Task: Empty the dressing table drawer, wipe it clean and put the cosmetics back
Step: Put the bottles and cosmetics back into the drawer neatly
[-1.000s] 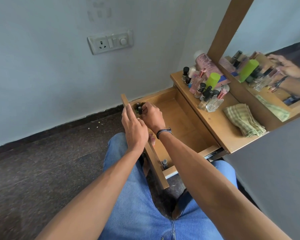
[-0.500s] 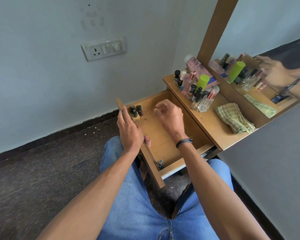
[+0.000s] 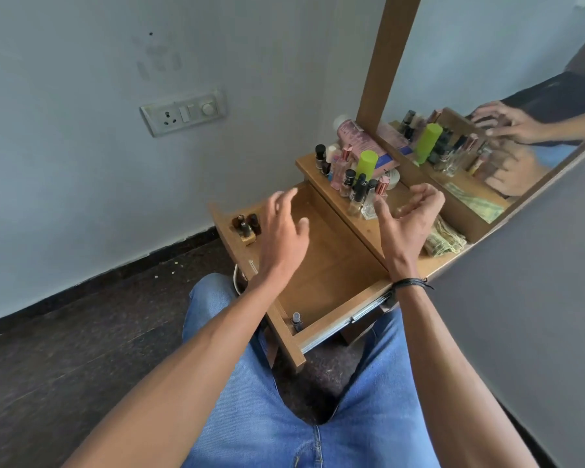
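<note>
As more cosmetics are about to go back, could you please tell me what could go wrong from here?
The empty right hand hovers close to the crowded upright glass bottles on the wooden tabletop; a careless reach might topple several. The left hand hangs beside a few small dark-capped bottles in the far corner of the open wooden drawer and could knock them over.

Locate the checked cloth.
Head view, right side: the checked cloth lies on the dressing table top beside the mirror frame, just behind the right hand.
</note>
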Demonstrator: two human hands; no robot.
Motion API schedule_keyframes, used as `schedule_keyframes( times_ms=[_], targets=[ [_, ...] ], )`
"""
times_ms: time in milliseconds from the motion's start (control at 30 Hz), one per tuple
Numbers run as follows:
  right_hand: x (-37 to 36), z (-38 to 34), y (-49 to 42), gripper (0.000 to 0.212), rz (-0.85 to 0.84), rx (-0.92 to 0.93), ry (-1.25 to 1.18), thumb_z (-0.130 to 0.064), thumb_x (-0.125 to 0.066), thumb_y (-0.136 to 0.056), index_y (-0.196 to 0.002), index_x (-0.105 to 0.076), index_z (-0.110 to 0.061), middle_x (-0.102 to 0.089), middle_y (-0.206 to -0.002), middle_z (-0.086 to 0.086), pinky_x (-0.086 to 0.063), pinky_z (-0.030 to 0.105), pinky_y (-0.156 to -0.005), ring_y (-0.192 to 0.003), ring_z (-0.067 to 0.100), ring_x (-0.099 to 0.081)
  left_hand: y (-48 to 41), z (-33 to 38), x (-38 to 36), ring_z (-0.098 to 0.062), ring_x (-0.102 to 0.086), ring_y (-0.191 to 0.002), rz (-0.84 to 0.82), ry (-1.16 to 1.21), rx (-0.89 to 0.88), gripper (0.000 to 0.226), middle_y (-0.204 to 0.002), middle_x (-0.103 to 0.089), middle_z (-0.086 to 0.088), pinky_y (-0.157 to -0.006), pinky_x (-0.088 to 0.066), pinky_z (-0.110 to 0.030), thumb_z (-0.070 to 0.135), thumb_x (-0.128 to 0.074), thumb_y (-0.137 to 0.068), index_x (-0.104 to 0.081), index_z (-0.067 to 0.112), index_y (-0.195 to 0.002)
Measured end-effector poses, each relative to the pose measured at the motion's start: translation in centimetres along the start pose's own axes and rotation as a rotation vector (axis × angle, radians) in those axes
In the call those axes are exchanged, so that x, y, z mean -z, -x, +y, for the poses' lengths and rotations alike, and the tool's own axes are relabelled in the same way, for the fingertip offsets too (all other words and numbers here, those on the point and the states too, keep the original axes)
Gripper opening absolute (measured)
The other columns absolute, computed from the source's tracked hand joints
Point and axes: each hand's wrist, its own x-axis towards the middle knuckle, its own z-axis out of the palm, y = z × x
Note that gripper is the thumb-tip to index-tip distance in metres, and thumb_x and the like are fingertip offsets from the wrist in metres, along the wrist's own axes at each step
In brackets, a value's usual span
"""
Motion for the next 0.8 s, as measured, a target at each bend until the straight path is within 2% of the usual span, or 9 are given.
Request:
schedule_keyframes(
  times_ms=[100,167,267,367,500,633,800],
  targets=[
    [0.1,1.0,0.1,0.06,-0.148,-0.077,-0.01,-0.027,-0.079,-0.073,-0.123,-0.045,-0.024,-0.042,-0.115,0.0,-0.053,0.04,-0.085,-0.1,0.02,-0.049,-1.2,2.3,-1.6,-0.01,-0.056,-0.113,-0.156,0.157,0.014,0.048,-0.135,-0.052,-0.002,-0.09,-0.049,-0.016,0.013,-0.064,-0.094,-0.052,0.017,-0.14],
    [0.1,1.4,0.5,0.063,-0.251,-0.09,0.03,-0.029,-0.076,-0.074,-0.13,-0.049,-0.02,-0.046,-0.121,0.0,-0.052,0.038,-0.093,-0.106,0.015,-0.05,-2.0,3.5,-2.7,-0.012,-0.059,-0.106,-0.238,0.209,0.051,0.047,-0.132,-0.053,-0.003,-0.09,-0.052,-0.021,0.011,-0.066,-0.093,-0.054,0.017,-0.138],
    [-0.3,1.9,0.7,0.059,-0.294,-0.071,0.08,-0.031,-0.077,-0.079,-0.131,-0.051,-0.022,-0.05,-0.121,0.0,-0.055,0.041,-0.089,-0.101,0.017,-0.056,-2.8,4.4,-4.3,-0.013,-0.062,-0.1,-0.327,0.2,0.094,0.047,-0.129,-0.057,-0.003,-0.093,-0.055,-0.034,0.012,-0.069,-0.091,-0.056,0.016,-0.136],
    [-0.6,1.9,0.4,0.052,-0.291,-0.1,0.132,-0.027,-0.079,-0.082,-0.127,-0.055,-0.018,-0.053,-0.117,-0.001,-0.056,0.038,-0.087,-0.094,0.012,-0.058,-3.4,4.7,-5.7,-0.015,-0.065,-0.098,-0.378,0.175,0.134,0.047,-0.129,-0.06,-0.002,-0.093,-0.054,-0.04,0.014,-0.07,-0.091,-0.056,0.017,-0.136],
    [-0.8,2.1,0.4,0.041,-0.289,-0.113,0.138,-0.028,-0.075,-0.087,-0.123,-0.057,-0.018,-0.063,-0.109,-0.006,-0.056,0.038,-0.084,-0.09,0.013,-0.062,-3.8,5.0,-6.4,-0.018,-0.066,-0.1,-0.39,0.167,0.164,0.042,-0.128,-0.064,-0.002,-0.095,-0.054,-0.042,0.017,-0.07,-0.092,-0.061,0.019,-0.133],
    [-0.8,2.5,0.5,0.039,-0.328,-0.109,0.138,-0.033,-0.072,-0.089,-0.123,-0.059,-0.019,-0.069,-0.113,-0.004,-0.057,0.04,-0.084,-0.095,0.016,-0.066,-3.9,5.1,-6.4,-0.02,-0.067,-0.104,-0.402,0.184,0.187,0.039,-0.123,-0.069,0.0,-0.096,-0.054,-0.043,0.017,-0.072,-0.091,-0.065,0.022,-0.129],
    [-0.4,2.3,0.7,0.039,-0.387,-0.08,0.125,-0.03,-0.075,-0.088,-0.123,-0.063,-0.016,-0.068,-0.112,-0.008,-0.053,0.026,-0.079,-0.095,0.013,-0.066,-3.7,4.7,-6.2,-0.025,-0.063,-0.113,-0.424,0.2,0.187,0.04,-0.127,-0.064,-0.003,-0.101,-0.05,-0.043,0.015,-0.073,-0.09,-0.067,0.02,-0.129]
  ],
)
